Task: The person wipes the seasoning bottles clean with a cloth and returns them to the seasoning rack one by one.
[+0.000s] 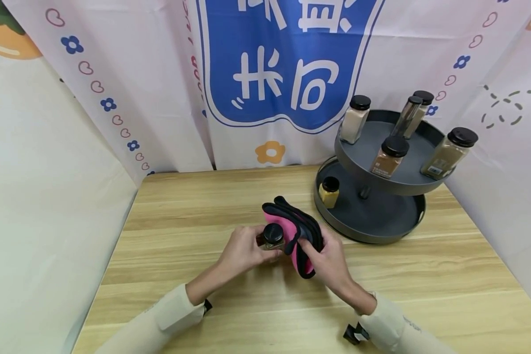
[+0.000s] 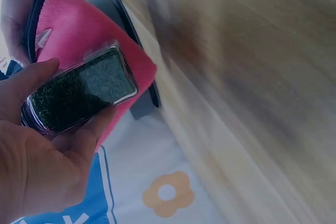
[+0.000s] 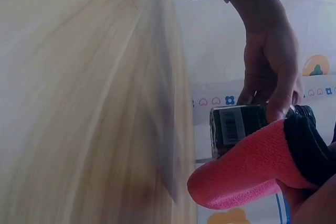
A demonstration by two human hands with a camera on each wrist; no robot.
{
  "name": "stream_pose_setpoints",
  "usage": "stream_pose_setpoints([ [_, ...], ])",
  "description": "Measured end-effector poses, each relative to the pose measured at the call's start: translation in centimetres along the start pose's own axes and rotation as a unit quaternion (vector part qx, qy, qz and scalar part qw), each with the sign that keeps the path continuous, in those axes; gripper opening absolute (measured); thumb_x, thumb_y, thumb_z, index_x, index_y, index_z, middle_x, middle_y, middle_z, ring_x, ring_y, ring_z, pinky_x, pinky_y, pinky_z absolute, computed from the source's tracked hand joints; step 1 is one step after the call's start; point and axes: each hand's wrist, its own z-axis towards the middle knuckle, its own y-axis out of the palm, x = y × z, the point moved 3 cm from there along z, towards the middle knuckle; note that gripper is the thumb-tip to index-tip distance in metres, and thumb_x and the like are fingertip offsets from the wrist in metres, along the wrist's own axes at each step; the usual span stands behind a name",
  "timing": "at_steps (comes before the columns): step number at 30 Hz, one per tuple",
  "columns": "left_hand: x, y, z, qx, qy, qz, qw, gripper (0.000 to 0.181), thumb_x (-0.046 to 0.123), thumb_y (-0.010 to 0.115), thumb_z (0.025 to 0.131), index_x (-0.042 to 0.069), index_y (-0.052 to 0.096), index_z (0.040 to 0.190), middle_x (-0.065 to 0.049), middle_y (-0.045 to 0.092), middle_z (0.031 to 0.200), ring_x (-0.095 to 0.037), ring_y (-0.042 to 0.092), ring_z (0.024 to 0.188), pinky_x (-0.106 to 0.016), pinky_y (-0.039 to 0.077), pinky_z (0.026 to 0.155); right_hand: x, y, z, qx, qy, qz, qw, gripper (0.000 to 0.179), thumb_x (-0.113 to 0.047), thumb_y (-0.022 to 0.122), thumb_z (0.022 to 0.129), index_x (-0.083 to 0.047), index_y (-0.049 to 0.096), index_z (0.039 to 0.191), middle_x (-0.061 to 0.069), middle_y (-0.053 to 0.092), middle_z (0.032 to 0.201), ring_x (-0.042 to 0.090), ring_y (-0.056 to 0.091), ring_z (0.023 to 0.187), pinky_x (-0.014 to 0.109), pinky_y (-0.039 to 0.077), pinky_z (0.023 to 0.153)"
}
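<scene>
My left hand [image 1: 245, 247] grips a square spice jar [image 2: 84, 90] with a black lid [image 1: 273, 233], thumb on one side and fingers on the other. Dark green dried flakes fill the clear jar, and a barcode label [image 3: 231, 125] shows on one face in the right wrist view. My right hand [image 1: 329, 258] pinches a folded pink cloth [image 3: 247, 163] with black edging, thumb on top of the folds. In the left wrist view the cloth lies right behind the jar. Both hands are close together over the middle of the table.
A dark grey two-tier round rack [image 1: 367, 233] stands at the back right of the wooden table [image 1: 181, 206]. Several black-lidded jars are on its upper tier [image 1: 391, 184]; a small yellow jar [image 1: 329, 193] is on the lower one. A printed curtain [image 1: 172, 123] hangs behind.
</scene>
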Motion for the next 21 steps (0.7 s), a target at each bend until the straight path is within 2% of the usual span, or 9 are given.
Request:
stream_pose_setpoints([
  [4,0.3,-0.2,0.0,-0.004,0.000,0.002,1.0000,0.035,0.021,0.098,0.074,0.006,0.078,0.099,0.008,0.062,0.067,0.000,0.036,0.058,-0.019,0.034,0.053,-0.6,0.7,-0.2,-0.006,0.002,0.027,0.9996,0.019,-0.001,0.075,0.095,-0.003,0.072,0.114,0.011,0.073,0.105,0.010,0.068,0.090,0.024,0.058,0.074],
  [6,0.4,-0.3,0.0,-0.003,-0.003,0.001,1.0000,0.032,0.020,0.098,0.074,0.006,0.077,0.094,0.007,0.063,0.067,-0.001,0.040,0.059,-0.018,0.036,0.053,-1.0,0.7,-0.4,0.001,-0.002,0.042,0.9991,0.021,-0.001,0.073,0.096,-0.002,0.071,0.117,0.012,0.074,0.104,0.010,0.070,0.088,0.024,0.058,0.073],
  [10,0.5,-0.5,0.0,-0.005,-0.010,-0.004,0.9999,0.031,0.020,0.098,0.074,0.006,0.078,0.092,0.002,0.074,0.078,-0.004,0.049,0.063,-0.019,0.043,0.057,-1.4,0.8,-0.7,0.016,-0.016,0.051,0.9985,0.022,0.001,0.071,0.097,-0.002,0.070,0.119,0.014,0.076,0.100,0.011,0.072,0.085,0.025,0.059,0.072],
  [17,1.2,-1.8,0.1,-0.001,-0.015,-0.019,0.9997,0.037,0.018,0.097,0.076,0.003,0.080,0.105,0.005,0.064,0.068,0.001,0.031,0.054,-0.020,0.031,0.051,0.1,1.6,-0.8,-0.015,0.019,0.017,0.9996,0.015,-0.006,0.074,0.098,-0.004,0.071,0.112,0.011,0.077,0.098,0.010,0.070,0.084,0.025,0.058,0.069],
  [21,1.2,-2.1,0.1,0.004,-0.005,-0.017,0.9998,0.037,0.018,0.097,0.075,0.003,0.080,0.103,-0.001,0.075,0.078,0.002,0.036,0.056,-0.019,0.038,0.053,-1.0,1.3,-0.5,-0.013,0.000,0.040,0.9991,0.023,-0.004,0.071,0.098,-0.004,0.070,0.121,0.013,0.077,0.104,0.012,0.072,0.089,0.026,0.059,0.073],
])
